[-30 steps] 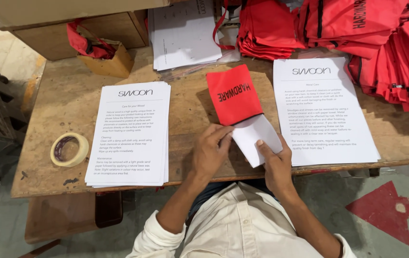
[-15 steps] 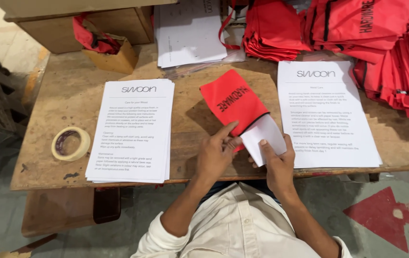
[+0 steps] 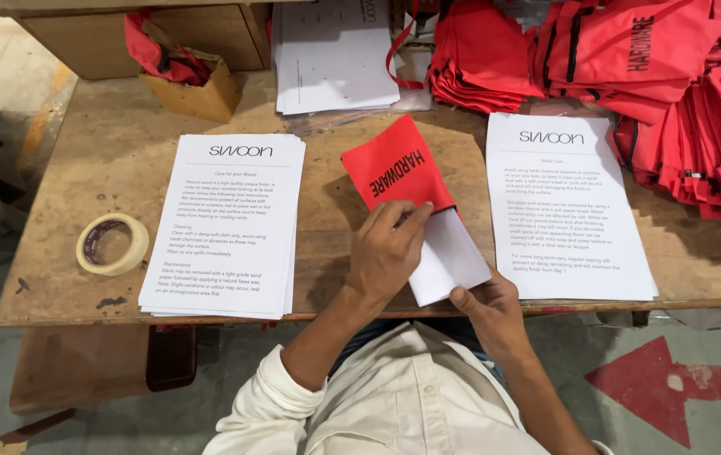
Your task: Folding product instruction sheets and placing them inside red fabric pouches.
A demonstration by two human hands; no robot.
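On the worn wooden surface (image 3: 107, 168), a red pouch (image 3: 394, 168) lies between two paper stacks, folded white paper (image 3: 449, 257) sticking out of it. The left hand (image 3: 385, 253) presses flat fingers (image 3: 407, 221) on the pouch's mouth. The right hand (image 3: 491, 307) pinches the paper's lower corner.

Since one second ago, the red pouch (image 3: 396, 171) has rotated from near-upright to a tilt, closed end toward 11 o'clock. The folded white paper (image 3: 449, 259) now projects from its mouth toward 5 o'clock. The left hand (image 3: 387, 251) has shifted onto the pouch mouth, fingers flat. The right hand (image 3: 488, 305) has dropped to the paper's lower corner.
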